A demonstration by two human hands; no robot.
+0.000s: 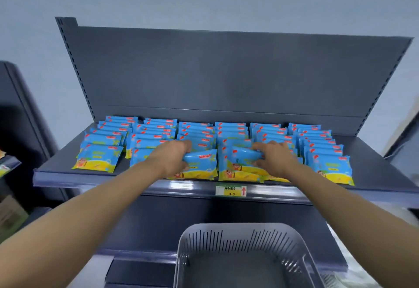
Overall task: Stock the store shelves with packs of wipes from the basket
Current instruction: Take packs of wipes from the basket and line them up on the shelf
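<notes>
Several rows of blue-and-yellow wipe packs (99, 156) stand leaning on the dark grey shelf (56, 172). My left hand (173, 158) grips the top of a front pack (200, 163) in the third row from the left. My right hand (274, 158) grips another wipe pack (246, 155) at the front of the fourth row, above the front packs there. The grey slotted basket (238, 235) sits below the shelf at the bottom of the view, and no packs show inside it.
A price label (231, 190) with a red arrow is on the shelf's front rail. The shelf's dark back panel (226, 72) rises behind the rows. Another dark shelving unit (20, 117) with some goods stands at the left. A lower shelf (145, 242) runs behind the basket.
</notes>
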